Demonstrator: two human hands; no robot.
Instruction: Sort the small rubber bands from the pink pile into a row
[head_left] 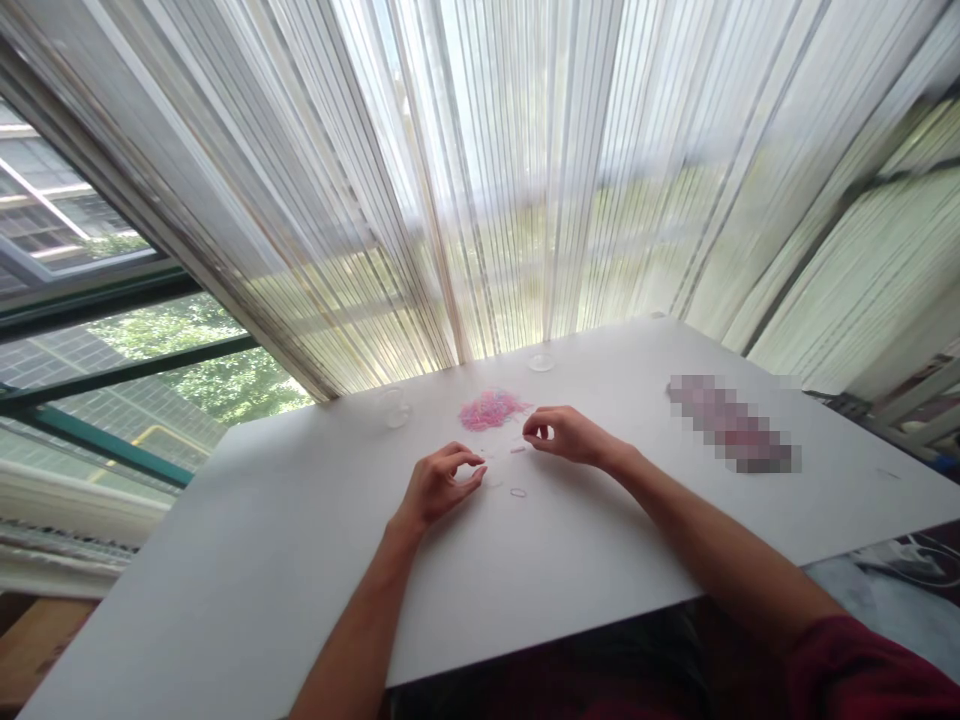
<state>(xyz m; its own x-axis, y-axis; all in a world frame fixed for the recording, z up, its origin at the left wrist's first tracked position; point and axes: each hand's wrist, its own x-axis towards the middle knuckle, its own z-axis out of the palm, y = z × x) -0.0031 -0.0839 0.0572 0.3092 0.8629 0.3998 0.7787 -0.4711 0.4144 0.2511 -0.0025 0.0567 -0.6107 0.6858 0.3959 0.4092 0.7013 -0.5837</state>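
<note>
On the table (285, 520), the pink pile (489, 411), longer sideways, lies just beyond and left of our nearer, pinched right hand (571, 436); our left hand (438, 484) curls, and we cannot tell whether either grips anything.

The worktop (300, 540) stands before the curtain (517, 200). Near its far edge lies a pile of small pieces (491, 410), with one round object (540, 363) behind it to the right and another (395, 410) to its left. On the near-edge side of the pile are the left hand (442, 482) and right hand (568, 433). A small loop (518, 492) lies closer to the near edge. Near the right edge lies a blurred-out item (731, 425).
</note>
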